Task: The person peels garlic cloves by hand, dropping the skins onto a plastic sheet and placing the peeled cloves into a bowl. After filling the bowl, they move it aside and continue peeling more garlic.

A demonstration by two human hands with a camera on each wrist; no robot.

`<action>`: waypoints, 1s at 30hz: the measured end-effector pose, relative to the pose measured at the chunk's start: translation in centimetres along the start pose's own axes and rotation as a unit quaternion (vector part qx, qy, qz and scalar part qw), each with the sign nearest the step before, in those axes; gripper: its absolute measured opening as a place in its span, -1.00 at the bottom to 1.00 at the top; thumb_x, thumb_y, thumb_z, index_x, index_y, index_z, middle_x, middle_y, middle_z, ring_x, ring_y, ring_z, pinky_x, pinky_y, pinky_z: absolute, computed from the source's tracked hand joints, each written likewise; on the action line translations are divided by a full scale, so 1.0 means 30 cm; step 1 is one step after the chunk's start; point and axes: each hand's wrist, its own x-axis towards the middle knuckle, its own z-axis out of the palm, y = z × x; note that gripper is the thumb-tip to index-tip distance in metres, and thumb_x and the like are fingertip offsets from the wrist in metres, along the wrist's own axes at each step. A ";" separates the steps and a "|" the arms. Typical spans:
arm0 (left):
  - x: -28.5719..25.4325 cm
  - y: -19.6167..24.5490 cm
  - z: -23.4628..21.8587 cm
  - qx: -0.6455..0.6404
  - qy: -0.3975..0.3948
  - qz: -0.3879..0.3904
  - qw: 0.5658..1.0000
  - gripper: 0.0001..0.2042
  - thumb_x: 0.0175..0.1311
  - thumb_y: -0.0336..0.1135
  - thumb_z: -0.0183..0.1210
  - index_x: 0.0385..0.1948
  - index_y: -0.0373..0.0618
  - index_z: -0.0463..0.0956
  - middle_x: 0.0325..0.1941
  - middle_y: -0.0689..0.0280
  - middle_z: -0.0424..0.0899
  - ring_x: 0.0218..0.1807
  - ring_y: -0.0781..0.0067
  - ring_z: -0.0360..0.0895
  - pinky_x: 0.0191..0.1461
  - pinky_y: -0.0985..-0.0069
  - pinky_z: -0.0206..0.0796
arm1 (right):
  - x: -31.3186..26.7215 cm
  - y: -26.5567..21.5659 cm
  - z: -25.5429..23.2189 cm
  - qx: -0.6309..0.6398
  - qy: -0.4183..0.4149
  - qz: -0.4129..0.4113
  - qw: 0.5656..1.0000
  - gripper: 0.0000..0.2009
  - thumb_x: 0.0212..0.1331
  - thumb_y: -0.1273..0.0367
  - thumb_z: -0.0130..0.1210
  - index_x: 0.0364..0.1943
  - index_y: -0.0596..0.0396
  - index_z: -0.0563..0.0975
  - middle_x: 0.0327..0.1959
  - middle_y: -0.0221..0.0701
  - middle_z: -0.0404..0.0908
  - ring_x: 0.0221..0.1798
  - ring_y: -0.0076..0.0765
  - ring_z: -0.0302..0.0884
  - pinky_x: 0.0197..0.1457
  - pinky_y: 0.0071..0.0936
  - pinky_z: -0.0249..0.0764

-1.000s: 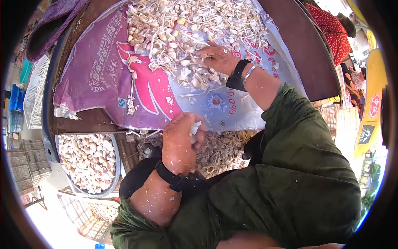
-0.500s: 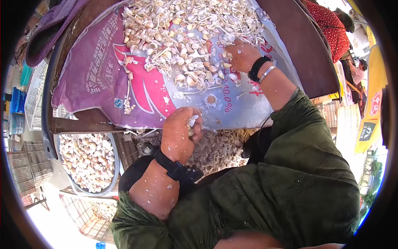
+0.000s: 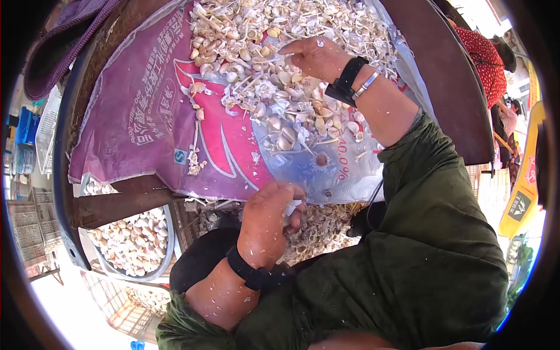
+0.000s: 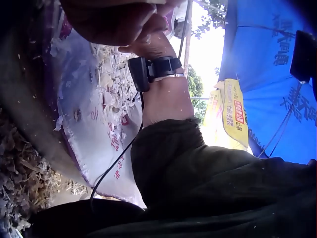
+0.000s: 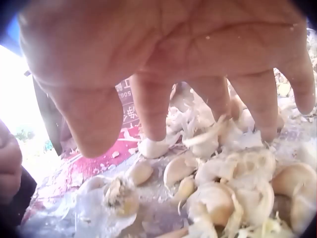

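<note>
A heap of loose garlic cloves [image 3: 286, 79], mixed with papery skins and dry stalks, lies on a flattened purple and pink printed sack [image 3: 140, 116]. My right hand [image 3: 321, 58] is over the heap. In the right wrist view its fingers [image 5: 148, 109] are spread and point down, fingertips right at the cloves [image 5: 181, 168], with nothing gripped. Near the sack's front edge, my left hand [image 3: 268, 219] is curled round some whitish garlic [image 3: 291, 207], mostly hidden by the fingers. The left wrist view shows that hand [image 4: 119, 25] only in part, dark against the light.
A round basin [image 3: 169, 233] full of cloves stands at the lower left, with a plastic crate [image 3: 116, 306] below it. Garlic waste [image 3: 321, 233] is piled under the table edge. A purple cloth [image 3: 64, 46] hangs at the upper left. A person in red [image 3: 481, 61] is at the far right.
My right hand moved right across the heap, then back left and farther up it. Cloves spread lower on the sack. My left hand keeps its hold; the head view has shifted slightly.
</note>
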 end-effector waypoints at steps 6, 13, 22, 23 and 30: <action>-0.030 0.033 -0.013 0.008 0.014 -0.037 0.999 -0.83 0.28 -0.32 0.07 -0.29 -0.24 0.53 -0.39 0.27 0.55 -0.48 0.47 0.40 -0.39 0.56 0.23 | 0.217 0.209 0.082 -0.232 -0.049 0.063 0.969 -0.57 0.20 0.52 -0.09 0.17 -0.10 0.51 0.01 -0.21 0.63 0.03 -0.01 0.59 0.08 -0.23 0.52; -0.073 0.054 -0.046 -0.011 -0.006 -0.047 0.999 -0.79 0.37 -0.26 0.03 -0.22 -0.20 0.55 -0.35 0.36 0.57 -0.47 0.61 0.40 -0.37 0.65 0.22 | 0.238 0.211 0.053 -0.216 -0.039 0.096 0.971 -0.74 0.09 0.39 0.09 -0.10 0.07 0.54 -0.17 -0.05 0.64 -0.07 0.10 0.59 -0.06 -0.12 0.51; -0.085 0.066 -0.054 -0.010 -0.031 -0.068 0.997 -0.79 0.38 -0.25 0.03 -0.18 -0.18 0.57 -0.39 0.42 0.58 -0.49 0.68 0.39 -0.40 0.69 0.16 | 0.446 0.254 0.128 -0.322 -0.035 0.001 0.946 -0.81 0.18 0.33 0.06 -0.23 0.10 0.62 -0.18 -0.20 0.66 -0.08 -0.13 0.63 -0.03 -0.30 0.56; -0.084 0.068 -0.057 -0.010 -0.031 -0.072 0.997 -0.78 0.38 -0.25 0.03 -0.18 -0.17 0.57 -0.40 0.44 0.58 -0.49 0.69 0.39 -0.40 0.70 0.16 | 0.477 0.262 0.150 -0.397 -0.068 -0.062 0.913 -0.78 0.20 0.30 0.04 -0.19 0.10 0.61 -0.14 -0.19 0.66 -0.05 -0.09 0.62 0.01 -0.24 0.54; -0.078 0.079 -0.041 0.012 0.002 -0.085 0.996 -0.80 0.30 -0.29 0.06 -0.26 -0.25 0.54 -0.38 0.28 0.59 -0.46 0.52 0.42 -0.32 0.58 0.25 | 0.407 0.143 0.110 -0.265 -0.065 0.088 0.958 -0.66 0.13 0.27 0.06 -0.03 0.10 0.57 -0.08 -0.11 0.65 0.00 -0.01 0.61 0.08 -0.21 0.52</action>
